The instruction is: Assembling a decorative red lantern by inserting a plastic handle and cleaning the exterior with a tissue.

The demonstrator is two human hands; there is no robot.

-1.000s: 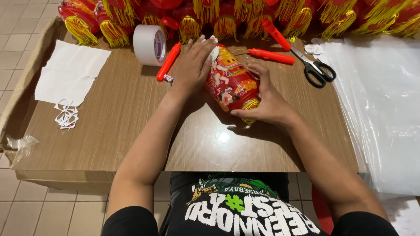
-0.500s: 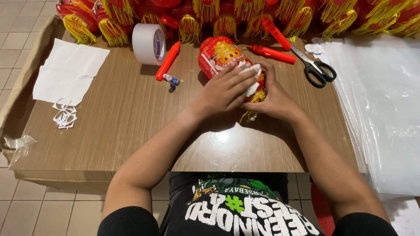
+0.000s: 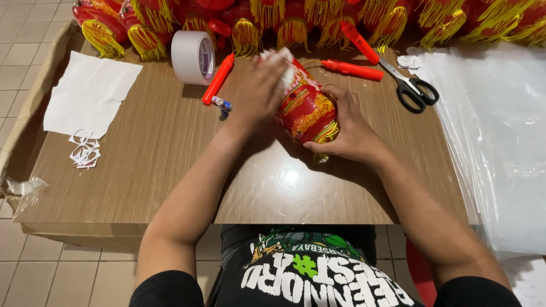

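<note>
Gripping a red and gold paper lantern (image 3: 306, 109) in the head view, the right hand (image 3: 351, 132) has its fingers closed around the lower end, holding it tilted just above the wooden table (image 3: 170, 165) near the middle. Left hand (image 3: 259, 91) lies flat over the lantern's upper end, fingers together, pressing something white against it; what that is, cannot tell.

Around it: roll of white tape (image 3: 194, 57) and a red marker (image 3: 218, 78) just left of the left hand, scissors (image 3: 410, 86) to the right, a row of finished lanterns (image 3: 273, 23) along the far edge, white paper (image 3: 90, 94) far left, clear plastic sheet (image 3: 489, 136) far right.

Risk, as a judgement: the lantern's thin shell could crease or crush under the left palm's pressure, and its tassel fringe could snag beneath the right fingers.
</note>
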